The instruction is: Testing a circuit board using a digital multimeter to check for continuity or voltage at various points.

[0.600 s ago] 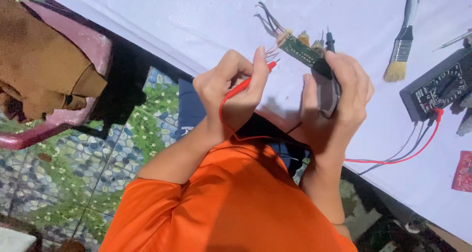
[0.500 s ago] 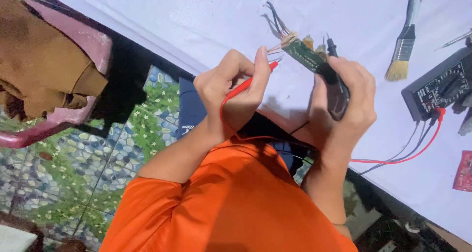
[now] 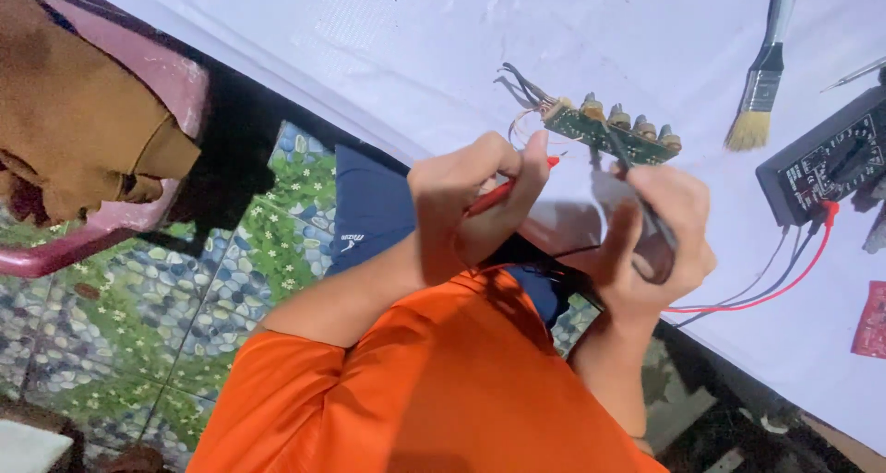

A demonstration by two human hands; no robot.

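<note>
My left hand has its fingers closed around a thin red plastic test probe, tip aimed at the narrow green circuit board with a row of brass-coloured knobs, while my right hand just below the board grips a slim black probe whose tip touches it. The board lies on the white-covered bench. Right of the board sit a wooden-handled paintbrush and a black multimeter with red and black leads.

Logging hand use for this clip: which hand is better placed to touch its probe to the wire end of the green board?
Left. The left hand holds the red probe with its tip close to the wires on the circuit board. The right hand holds the black probe further along the board.
</note>
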